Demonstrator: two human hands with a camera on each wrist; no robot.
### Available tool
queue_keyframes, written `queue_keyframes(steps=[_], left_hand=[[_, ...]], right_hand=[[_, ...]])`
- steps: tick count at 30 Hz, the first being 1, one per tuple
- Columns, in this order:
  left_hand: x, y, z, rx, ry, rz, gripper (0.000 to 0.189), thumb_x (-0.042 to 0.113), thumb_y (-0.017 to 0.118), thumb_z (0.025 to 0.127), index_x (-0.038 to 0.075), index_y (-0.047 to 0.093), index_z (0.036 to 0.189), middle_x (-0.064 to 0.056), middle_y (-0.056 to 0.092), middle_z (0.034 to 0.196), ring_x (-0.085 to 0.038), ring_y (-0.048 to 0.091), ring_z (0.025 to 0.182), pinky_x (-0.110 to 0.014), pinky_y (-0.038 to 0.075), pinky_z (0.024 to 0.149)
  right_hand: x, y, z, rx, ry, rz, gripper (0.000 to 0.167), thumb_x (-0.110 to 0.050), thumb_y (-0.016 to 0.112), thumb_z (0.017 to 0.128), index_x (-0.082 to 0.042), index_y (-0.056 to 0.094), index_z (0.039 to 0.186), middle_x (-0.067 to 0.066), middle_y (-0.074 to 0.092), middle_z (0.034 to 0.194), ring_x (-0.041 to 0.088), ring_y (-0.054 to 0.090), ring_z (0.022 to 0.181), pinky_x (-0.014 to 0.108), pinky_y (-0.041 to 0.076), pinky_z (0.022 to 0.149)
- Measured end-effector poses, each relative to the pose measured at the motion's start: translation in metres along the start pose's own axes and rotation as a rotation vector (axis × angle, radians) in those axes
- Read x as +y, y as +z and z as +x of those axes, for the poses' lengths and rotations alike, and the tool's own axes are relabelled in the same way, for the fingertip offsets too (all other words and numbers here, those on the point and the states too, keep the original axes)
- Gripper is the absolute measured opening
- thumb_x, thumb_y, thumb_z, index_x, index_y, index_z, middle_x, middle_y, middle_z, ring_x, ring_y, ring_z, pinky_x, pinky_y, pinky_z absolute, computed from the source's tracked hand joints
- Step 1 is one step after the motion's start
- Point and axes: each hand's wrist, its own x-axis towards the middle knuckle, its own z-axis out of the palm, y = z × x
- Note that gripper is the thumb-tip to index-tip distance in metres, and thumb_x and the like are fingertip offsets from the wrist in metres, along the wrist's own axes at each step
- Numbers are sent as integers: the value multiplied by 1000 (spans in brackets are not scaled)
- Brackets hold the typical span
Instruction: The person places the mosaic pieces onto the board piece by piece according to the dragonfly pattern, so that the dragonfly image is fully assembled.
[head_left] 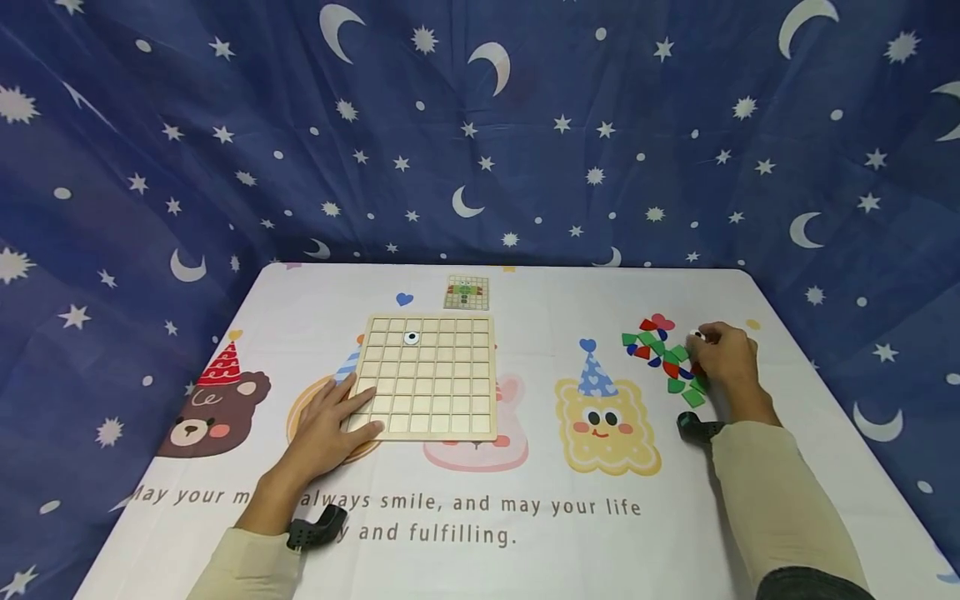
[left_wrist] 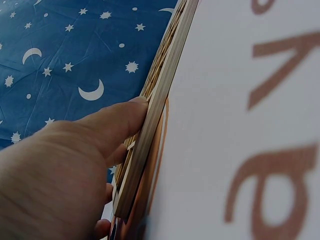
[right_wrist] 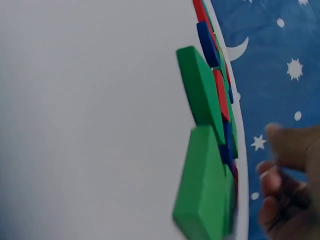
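A wooden grid board [head_left: 431,387] lies flat, with one round white eye piece [head_left: 412,337] in its upper rows. My left hand [head_left: 324,427] rests at the board's lower left, fingers spread over its rim; the left wrist view shows the thumb [left_wrist: 122,120] on the edge. Over at the right, my right hand [head_left: 731,360] pinches a second white eye piece [head_left: 697,335], mostly covered by the fingers. Beside it lies a loose spread of green, red and blue pieces, among them a green block [head_left: 693,397]. In the right wrist view the right hand [right_wrist: 290,185] is blurred.
A small pattern card [head_left: 467,292] lies behind the board. The white tablecloth [head_left: 570,533] carries printed cartoon figures and lettering. A dark blue curtain [head_left: 525,183] with moons and stars hangs behind the table. Each wrist wears a black camera [head_left: 318,528].
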Motion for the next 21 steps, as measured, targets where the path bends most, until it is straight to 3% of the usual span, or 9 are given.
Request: queue_keyframes(steps=[10,17,21], left_hand=[[-1,-1,-2,3,-9,3,62,41,72,85,11,57,137,-15,29,154,-41,11,142,-66,10,105],[-2,0,-1,9,2,3,62,42,72,85,12,57,137,-15,29,154,-41,12,141,-67,10,104],[-2,1,0,3,3,9,62,42,73,84,12,57,137,-14,29,154,-41,11,142,-66,10,104]], right_hand=[[-52,-27,-38,178,-308,43,51,-37,61,95,0,59,130,20,57,113,35,50,98,48,48,80],[-88,-43,-66,284,-531,134,36,-25,72,89,-2,69,116,14,62,101,24,52,84,20,40,71],[-105,-48,-82,320,-623,190,30,-19,74,87,-2,71,111,12,64,97,20,49,80,20,38,70]])
